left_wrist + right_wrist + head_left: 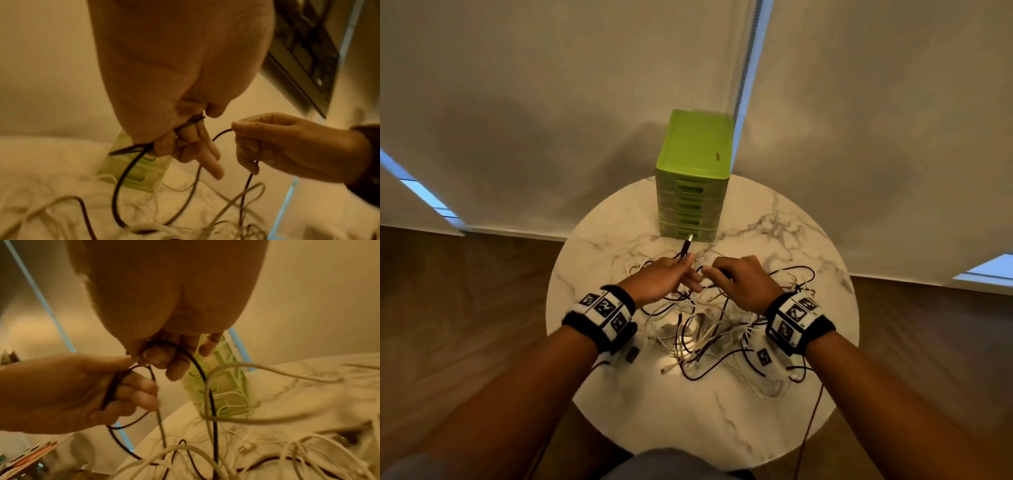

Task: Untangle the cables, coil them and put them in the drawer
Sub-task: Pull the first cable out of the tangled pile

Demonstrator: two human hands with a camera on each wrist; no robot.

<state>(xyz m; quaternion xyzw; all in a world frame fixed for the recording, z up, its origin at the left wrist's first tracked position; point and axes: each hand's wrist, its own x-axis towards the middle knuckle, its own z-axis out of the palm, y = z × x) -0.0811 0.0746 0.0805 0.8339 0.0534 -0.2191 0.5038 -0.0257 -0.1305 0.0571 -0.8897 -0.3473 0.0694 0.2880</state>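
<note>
A tangle of black and white cables (709, 329) lies on the round marble table (774, 219). My left hand (671, 275) pinches a black cable (127, 170) near its plug end (687, 244), which sticks up toward the green drawer unit (697, 171). My right hand (736, 279), close beside it, pinches the same black cable (205, 381) a little further along. In the right wrist view the cable loops between both hands, and white cables (246, 369) drape around it. All drawers look closed.
The drawer unit stands at the table's far edge, against pale blinds (551, 102). Cables spread from the table's middle to its right side; one dark lead (812, 411) hangs over the near right edge. Wood floor (448, 291) surrounds the table.
</note>
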